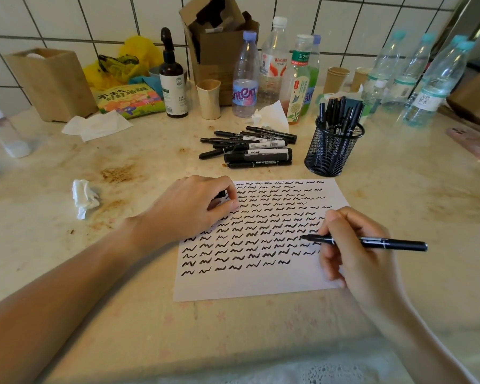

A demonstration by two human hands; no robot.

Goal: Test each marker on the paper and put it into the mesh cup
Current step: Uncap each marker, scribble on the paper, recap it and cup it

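A white paper (261, 284) lies on the counter, covered with rows of black squiggles. My right hand (355, 250) grips an uncapped black marker (394, 243), whose tip hovers over the squiggles at the paper's right side. My left hand (189, 209) rests on the paper's upper left corner with fingers curled round a small black cap (221, 194). A pile of several black markers (250, 146) lies behind the paper. To the pile's right stands the black mesh cup (331, 151), holding several markers.
Plastic bottles (244, 79), paper cups (209, 98), a brown pump bottle (173, 81), a cardboard box (219, 51) and a snack bag line the tiled wall. Crumpled tissue (84, 196) lies left of the paper. A pink phone (474, 142) sits at the far right.
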